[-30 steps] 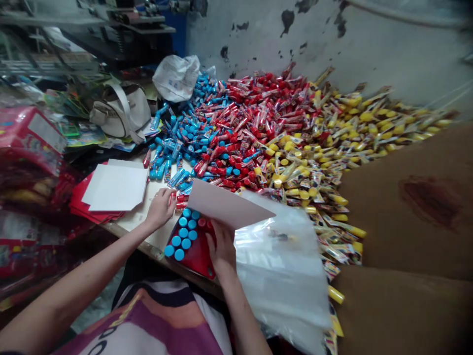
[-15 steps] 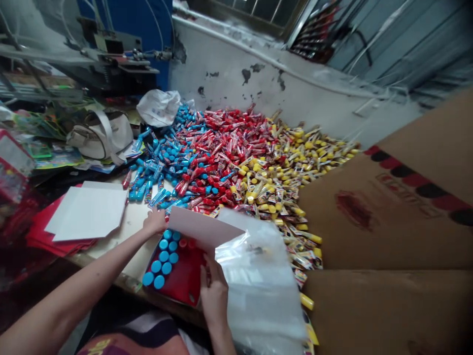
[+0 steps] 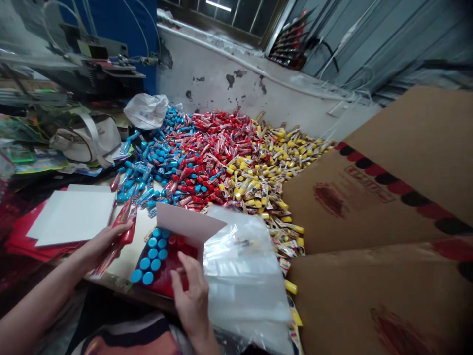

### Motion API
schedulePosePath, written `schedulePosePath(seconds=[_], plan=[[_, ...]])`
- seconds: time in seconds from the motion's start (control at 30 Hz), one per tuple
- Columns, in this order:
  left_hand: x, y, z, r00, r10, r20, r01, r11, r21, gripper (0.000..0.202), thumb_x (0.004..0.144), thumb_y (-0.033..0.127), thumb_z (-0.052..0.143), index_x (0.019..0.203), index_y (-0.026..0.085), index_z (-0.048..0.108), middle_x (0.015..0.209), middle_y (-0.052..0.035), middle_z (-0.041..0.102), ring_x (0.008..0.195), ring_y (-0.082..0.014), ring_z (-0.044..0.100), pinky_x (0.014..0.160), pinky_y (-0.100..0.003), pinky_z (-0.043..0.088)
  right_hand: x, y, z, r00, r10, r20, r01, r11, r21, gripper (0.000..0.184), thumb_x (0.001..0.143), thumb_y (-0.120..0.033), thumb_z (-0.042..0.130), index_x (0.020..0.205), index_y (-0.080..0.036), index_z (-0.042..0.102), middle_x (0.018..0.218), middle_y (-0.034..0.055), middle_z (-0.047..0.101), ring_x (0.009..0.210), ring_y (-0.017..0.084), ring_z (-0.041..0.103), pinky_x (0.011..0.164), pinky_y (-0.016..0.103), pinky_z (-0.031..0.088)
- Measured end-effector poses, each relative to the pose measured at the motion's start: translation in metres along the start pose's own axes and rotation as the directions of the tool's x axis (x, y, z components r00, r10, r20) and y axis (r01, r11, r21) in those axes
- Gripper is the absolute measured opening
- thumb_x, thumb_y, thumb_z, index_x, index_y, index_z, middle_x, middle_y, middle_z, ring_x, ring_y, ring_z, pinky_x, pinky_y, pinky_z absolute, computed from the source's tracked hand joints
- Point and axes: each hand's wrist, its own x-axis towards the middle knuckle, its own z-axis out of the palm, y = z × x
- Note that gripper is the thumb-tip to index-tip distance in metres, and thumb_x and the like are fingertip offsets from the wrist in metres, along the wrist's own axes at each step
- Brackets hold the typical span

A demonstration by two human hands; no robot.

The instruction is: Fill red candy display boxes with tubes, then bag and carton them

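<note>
My left hand [image 3: 105, 241] is closed around a few slim red tubes [image 3: 126, 228], left of an open red box [image 3: 162, 278]. Inside the box, two columns of blue-capped tubes [image 3: 152, 253] stand upright along the left side, with a couple of red caps [image 3: 172, 240] near the back. The box's pale flap [image 3: 190, 222] is raised at the rear. Over the box's right side hovers my right hand [image 3: 192, 293], thumb and fingers apart, with nothing visible in it.
Loose blue tubes [image 3: 158, 154], red tubes [image 3: 221, 135] and yellow tubes [image 3: 254, 185] are heaped behind the box. Clear plastic bags [image 3: 244, 268] lie to its right, beside a big cardboard carton [image 3: 354, 197]. White card sheets [image 3: 72, 214] and a handbag [image 3: 86, 138] lie leftward.
My left hand has drawn back left from the edge of the pile, now with red tubes in it. My right hand has moved from the box's right edge to over its inside.
</note>
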Motion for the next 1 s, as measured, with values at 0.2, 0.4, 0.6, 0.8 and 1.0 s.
schedulePosePath(seconds=[0.2, 0.4, 0.6, 0.8, 1.0], plan=[[-0.097, -0.008, 0.046, 0.97, -0.225, 0.089, 0.242, 0.908, -0.342, 0.039, 0.047, 0.05, 0.08, 0.071, 0.021, 0.069, 0.07, -0.0019, 0.069, 0.068, -0.0214, 0.062, 0.059, -0.029, 0.051, 0.011, -0.055, 0.016, 0.9, -0.421, 0.117, 0.406, 0.904, 0.131, 0.025, 0.093, -0.031, 0.055, 0.117, -0.026, 0.059, 0.121, 0.0063, 0.063, 0.086, 0.014, 0.069, 0.079, 0.024, 0.059], [-0.104, -0.018, 0.065, 0.967, -0.169, 0.188, 0.225, 0.915, -0.336, 0.038, 0.055, 0.054, 0.079, 0.069, 0.021, 0.068, 0.063, 0.0001, 0.063, 0.062, -0.017, 0.056, 0.061, -0.028, 0.05, -0.003, -0.05, -0.008, 0.922, -0.364, 0.131, 0.356, 0.931, 0.085, 0.029, 0.093, -0.017, 0.05, 0.119, -0.027, 0.058, 0.116, 0.0053, 0.066, 0.099, 0.015, 0.067, 0.083, 0.024, 0.059], [-0.089, -0.021, 0.048, 0.979, 0.092, 0.183, -0.078, 0.994, -0.083, 0.047, 0.078, 0.064, 0.056, 0.074, 0.018, 0.063, 0.064, 0.0005, 0.053, 0.052, -0.0115, 0.043, 0.046, -0.021, 0.036, -0.017, 0.001, -0.033, 0.945, 0.241, -0.221, -0.254, 0.967, -0.032, 0.024, 0.086, -0.03, 0.065, 0.108, -0.021, 0.061, 0.095, 0.0069, 0.071, 0.082, 0.019, 0.07, 0.073, 0.03, 0.058], [-0.078, -0.03, 0.031, 0.994, 0.053, 0.091, -0.048, 0.997, -0.064, 0.05, 0.078, 0.065, 0.053, 0.077, 0.017, 0.063, 0.068, -0.0008, 0.054, 0.051, -0.0111, 0.042, 0.044, -0.021, 0.036, -0.008, 0.041, 0.009, 0.924, 0.373, -0.089, -0.378, 0.925, -0.045, 0.033, 0.086, -0.049, 0.059, 0.099, -0.019, 0.062, 0.086, 0.0055, 0.071, 0.071, 0.018, 0.067, 0.068, 0.029, 0.053], [-0.078, -0.041, 0.026, 0.995, 0.028, 0.098, -0.02, 0.997, -0.079, 0.047, 0.081, 0.063, 0.053, 0.081, 0.017, 0.063, 0.066, 0.0011, 0.051, 0.051, -0.0102, 0.039, 0.045, -0.02, 0.032, 0.007, 0.05, 0.042, 0.928, 0.367, -0.057, -0.371, 0.923, -0.102, 0.035, 0.088, -0.054, 0.053, 0.089, -0.019, 0.057, 0.079, 0.0028, 0.064, 0.07, 0.017, 0.062, 0.065, 0.028, 0.048]])
